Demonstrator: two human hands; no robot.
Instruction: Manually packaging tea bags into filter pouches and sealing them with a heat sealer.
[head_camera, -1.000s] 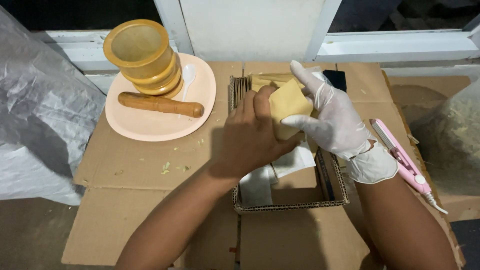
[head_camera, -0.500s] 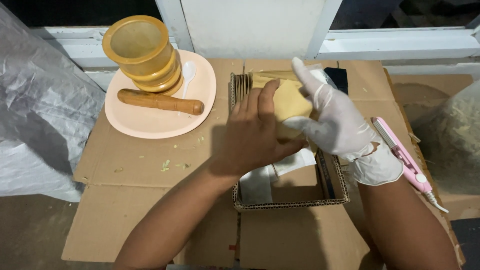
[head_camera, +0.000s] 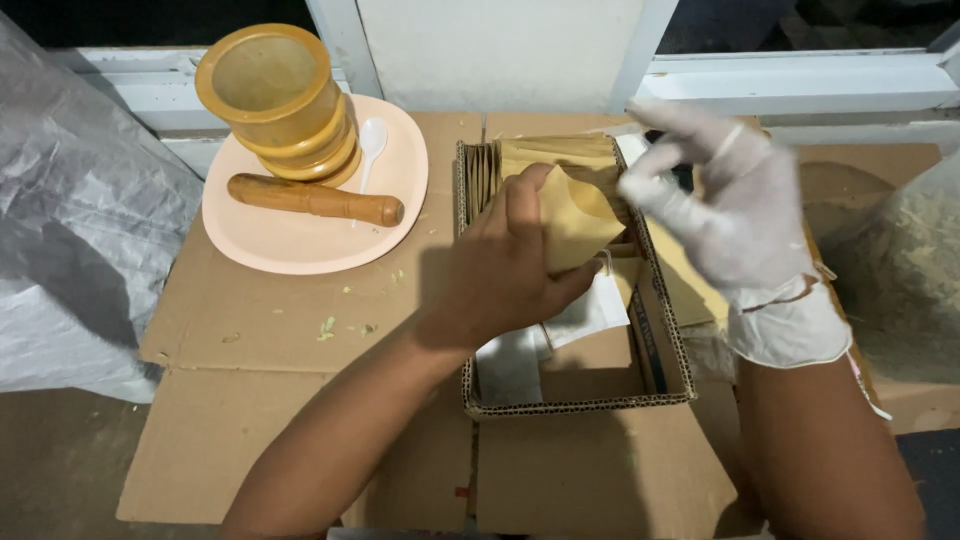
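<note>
Both hands work over an open cardboard box on flattened cardboard. Left hand, bare, grips a tan paper packet above the box. Right hand, in a white glove, hovers beside it with fingers spread, holding nothing. Nearby, a pink plate carries yellow cups, a wooden pestle and a white spoon.

The left hand covers the lower half of the yellow envelope. The gloved right hand is motion-blurred, hiding a dark object behind it. Both forearms run off the bottom edge.
</note>
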